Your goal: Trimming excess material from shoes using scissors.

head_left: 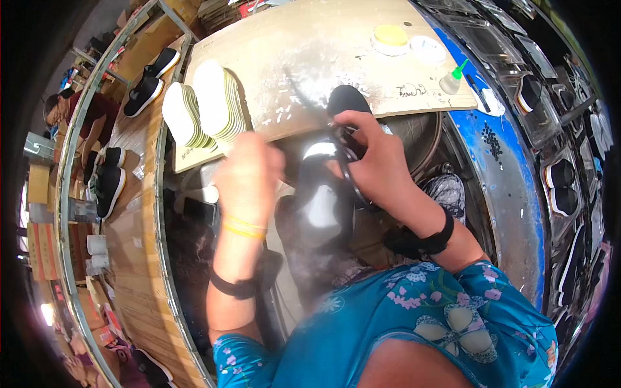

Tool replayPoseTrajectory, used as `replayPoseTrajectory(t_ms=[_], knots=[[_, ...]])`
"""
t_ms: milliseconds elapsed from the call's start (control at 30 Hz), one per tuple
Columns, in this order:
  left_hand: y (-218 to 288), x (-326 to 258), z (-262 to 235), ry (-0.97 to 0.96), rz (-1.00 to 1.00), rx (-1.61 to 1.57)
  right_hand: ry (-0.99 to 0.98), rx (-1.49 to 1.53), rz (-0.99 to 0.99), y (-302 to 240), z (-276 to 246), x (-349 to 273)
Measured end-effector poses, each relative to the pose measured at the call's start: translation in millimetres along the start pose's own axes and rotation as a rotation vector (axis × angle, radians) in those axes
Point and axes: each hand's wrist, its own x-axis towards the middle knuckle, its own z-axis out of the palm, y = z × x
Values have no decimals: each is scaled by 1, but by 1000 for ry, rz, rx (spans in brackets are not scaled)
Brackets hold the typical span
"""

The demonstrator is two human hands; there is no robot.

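Observation:
My right hand is closed round a black shoe, whose rounded toe points away from me over the board's near edge. A thin dark curved edge bends below my fingers; I cannot make out what part it is. My left hand, with a yellow band at its wrist, is smeared by motion left of the shoe, and its fingers do not show clearly. Just beyond it stand two stacks of white insoles with greenish layered edges. Shiny black material lies below, between my forearms.
A tan board with white scraps lies ahead. At its far right are a yellow-lidded tub and a green-tipped bottle. Black shoes stand on the left shelf, where another person is beyond. More shoes line the right.

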Motion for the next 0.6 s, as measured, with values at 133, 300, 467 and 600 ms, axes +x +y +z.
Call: replayPoseTrajectory(t_ms=[133,300,467,600], knots=[[-34,-9,0,20,-455,-940,-95,145,161,9,-11,13],[15,-13,4,-297,-388,-1338,-294,562,253,26,-5,19],[25,-18,12,-55,-401,-1042,-254,774,319,33,5,13],[26,-21,6,-72,-381,-987,-175,785,283,27,7,10]])
